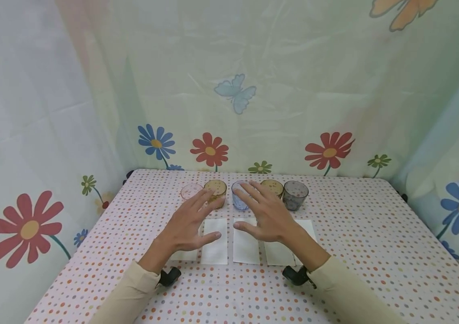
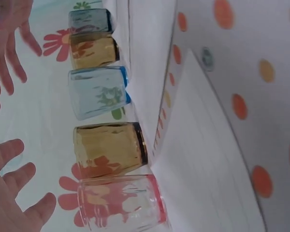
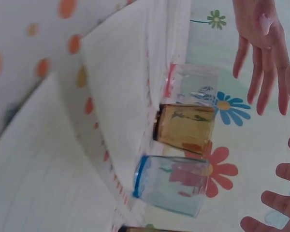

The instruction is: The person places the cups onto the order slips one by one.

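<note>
My left hand (image 1: 190,225) hovers over the white paper sheets with its fingers spread, holding nothing. Beside it, my right hand (image 1: 267,213) is also spread and holds nothing. Behind the hands stands a row of glass cups: a pink cup (image 2: 121,203), an amber cup (image 2: 108,150), a blue cup (image 2: 97,92), a second amber cup (image 2: 93,50) and a grey cup (image 1: 296,195). In the head view the fingers partly cover several cups. Neither hand appears to touch a cup in the wrist views.
Several white paper sheets (image 1: 215,249) lie side by side in front of the cups. The dotted tablecloth (image 1: 229,297) covers the table. A flowered curtain (image 1: 172,58) rises behind the table and at both sides. Dark wrist cameras (image 1: 170,276) sit under the sleeves.
</note>
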`<state>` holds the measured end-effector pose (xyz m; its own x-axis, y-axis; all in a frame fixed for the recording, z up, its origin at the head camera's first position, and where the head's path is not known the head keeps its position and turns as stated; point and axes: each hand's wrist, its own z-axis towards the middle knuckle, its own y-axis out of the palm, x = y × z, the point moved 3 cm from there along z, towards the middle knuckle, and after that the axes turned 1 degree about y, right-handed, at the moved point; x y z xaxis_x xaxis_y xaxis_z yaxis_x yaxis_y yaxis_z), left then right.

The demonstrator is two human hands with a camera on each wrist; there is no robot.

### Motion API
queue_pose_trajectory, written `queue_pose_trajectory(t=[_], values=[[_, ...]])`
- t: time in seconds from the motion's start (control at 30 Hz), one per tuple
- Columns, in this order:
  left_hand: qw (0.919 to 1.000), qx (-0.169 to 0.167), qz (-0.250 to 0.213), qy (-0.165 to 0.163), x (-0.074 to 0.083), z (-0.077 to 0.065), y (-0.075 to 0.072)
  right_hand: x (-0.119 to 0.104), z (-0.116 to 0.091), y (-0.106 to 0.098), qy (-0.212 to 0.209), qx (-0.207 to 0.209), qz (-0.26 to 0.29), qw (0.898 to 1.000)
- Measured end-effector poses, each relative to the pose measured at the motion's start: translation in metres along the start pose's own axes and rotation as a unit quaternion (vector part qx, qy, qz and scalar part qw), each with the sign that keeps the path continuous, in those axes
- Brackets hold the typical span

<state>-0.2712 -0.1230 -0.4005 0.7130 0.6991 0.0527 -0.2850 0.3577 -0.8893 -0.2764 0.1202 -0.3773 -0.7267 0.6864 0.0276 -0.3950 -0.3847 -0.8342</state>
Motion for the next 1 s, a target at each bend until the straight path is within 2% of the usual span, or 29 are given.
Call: queue_pose_trajectory(t=[0.13, 0.33, 0.47, 0.6, 0.8, 1.0], values=[[0.9995, 0.004, -0.025, -0.02, -0.002, 0.004, 0.001, -0.001, 0.011, 0.0, 0.006, 0.006, 0.013, 1.0], [0.9961, -0.002, -0.053, -0.071, -0.013, 0.004, -0.001, 0.003, 0.021, 0.009, 0.052, -0.033, 0.034, 0.998], [0.9914, -0.008, -0.07, -0.111, -0.024, 0.0, -0.002, 0.004, 0.029, 0.017, 0.078, -0.055, 0.062, 0.994], [0.9862, 0.002, -0.091, -0.138, -0.036, -0.007, 0.001, 0.003, 0.037, 0.023, 0.094, -0.074, 0.069, 0.99], [0.978, 0.024, -0.126, -0.164, -0.05, -0.013, 0.004, 0.003, 0.047, 0.034, 0.098, -0.085, 0.071, 0.989], [0.9696, 0.023, -0.152, -0.19, -0.059, -0.018, 0.007, -0.002, 0.055, 0.047, 0.116, -0.098, 0.072, 0.986]])
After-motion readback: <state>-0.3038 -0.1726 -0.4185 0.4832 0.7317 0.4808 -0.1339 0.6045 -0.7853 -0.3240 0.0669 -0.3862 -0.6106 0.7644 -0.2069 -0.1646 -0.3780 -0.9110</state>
